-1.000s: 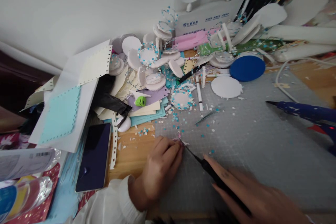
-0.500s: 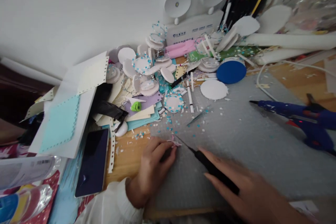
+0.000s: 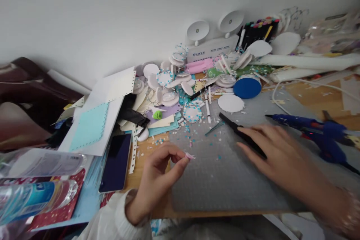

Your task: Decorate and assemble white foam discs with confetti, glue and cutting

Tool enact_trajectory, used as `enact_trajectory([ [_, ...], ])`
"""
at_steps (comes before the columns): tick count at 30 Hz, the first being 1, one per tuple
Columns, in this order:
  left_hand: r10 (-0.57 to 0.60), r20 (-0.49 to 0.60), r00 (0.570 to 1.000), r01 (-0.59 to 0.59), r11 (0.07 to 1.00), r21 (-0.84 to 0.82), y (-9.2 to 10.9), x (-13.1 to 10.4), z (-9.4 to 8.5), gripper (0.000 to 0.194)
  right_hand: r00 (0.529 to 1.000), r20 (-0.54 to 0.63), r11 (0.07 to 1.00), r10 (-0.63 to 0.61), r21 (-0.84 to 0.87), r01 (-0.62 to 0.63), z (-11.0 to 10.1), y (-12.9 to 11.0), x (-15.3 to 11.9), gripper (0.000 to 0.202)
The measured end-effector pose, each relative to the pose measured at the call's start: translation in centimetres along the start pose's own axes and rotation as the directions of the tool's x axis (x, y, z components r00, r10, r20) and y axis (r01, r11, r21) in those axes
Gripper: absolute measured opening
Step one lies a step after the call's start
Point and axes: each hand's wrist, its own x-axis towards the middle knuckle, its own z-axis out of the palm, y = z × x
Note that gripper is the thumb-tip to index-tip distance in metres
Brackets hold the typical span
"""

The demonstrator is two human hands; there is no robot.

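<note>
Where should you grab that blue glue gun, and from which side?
Probably best by the handle, from the person's right and near side. The glue gun seems to lie flat, dark nozzle pointing left, handle slanting back to the near right, which keeps fingers off the tip. The right hand would first need to release its black tool.

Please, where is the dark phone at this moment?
In the head view, the phone lies on the left side, between the blue-labelled bottle and the thin punched paper strip, to the left of the left hand.
</note>
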Motion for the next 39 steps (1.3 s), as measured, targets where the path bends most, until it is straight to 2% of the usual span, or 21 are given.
enact_trajectory([
  [1,-0.012,0.009,1.0,0.012,1.0,-0.011,0.3,0.0,0.0,0.009,0.999,-0.025,0.995,-0.028,0.096,0.031,-0.6,-1.1,0.6,0.037],
  [3,-0.032,0.052,0.998,0.033,0.999,-0.016,0.7,0.2,0.1,0.011,0.992,-0.004,0.942,-0.126,0.312,0.121,-1.7,-3.5,1.8,0.026],
  [7,-0.009,0.168,0.986,0.013,1.0,-0.019,0.5,1.1,0.5,0.015,0.945,0.141,0.807,-0.296,0.566,0.168,-2.2,-7.2,4.3,0.02],
  [9,0.023,0.196,0.98,-0.018,0.999,-0.027,0.1,1.7,0.6,0.017,0.932,0.15,0.753,-0.33,0.638,0.164,-1.2,-7.7,5.3,0.026],
  [11,0.049,0.2,0.978,-0.048,0.999,-0.01,-0.7,2.3,0.7,0.021,0.939,0.12,0.714,-0.322,0.682,0.158,0.0,-7.5,6.0,0.03],
  [15,0.185,0.212,0.959,-0.216,0.967,0.134,-2.5,3.1,1.0,0.025,0.966,0.076,0.683,-0.249,0.721,0.119,2.3,-6.9,6.3,0.028],
  [18,0.237,0.283,0.929,-0.297,0.935,0.193,-3.6,3.1,1.1,0.026,0.969,0.122,0.633,-0.213,0.773,0.042,3.1,-7.0,5.8,0.031],
  [22,0.247,0.397,0.884,-0.336,0.926,0.172,-3.7,2.8,1.1,0.026,0.933,0.323,0.5,-0.157,0.841,-0.207,2.7,-7.4,5.2,0.037],
  [25,0.269,0.404,0.874,-0.336,0.936,0.106,-3.1,2.5,1.3,0.028,0.889,0.434,0.396,-0.15,0.85,-0.348,2.1,-7.7,5.0,0.041],
  [28,0.279,0.384,0.88,-0.328,0.942,0.067,-2.7,2.3,1.3,0.029,0.874,0.456,0.335,-0.166,0.86,-0.385,1.6,-7.9,4.9,0.041],
  [32,0.351,0.384,0.854,-0.431,0.891,0.143,-2.9,2.2,1.2,0.029,0.864,0.462,0.371,-0.198,0.852,-0.37,1.2,-7.8,5.1,0.037],
  [36,0.493,0.384,0.781,-0.607,0.745,0.277,-3.3,2.2,1.1,0.031,0.863,0.447,0.474,-0.236,0.828,-0.299,0.7,-7.7,5.3,0.031],
  [39,0.541,0.406,0.737,-0.672,0.654,0.347,-3.5,2.2,1.1,0.032,0.855,0.441,0.5,-0.272,0.824,-0.266,0.4,-7.6,5.4,0.025],
])
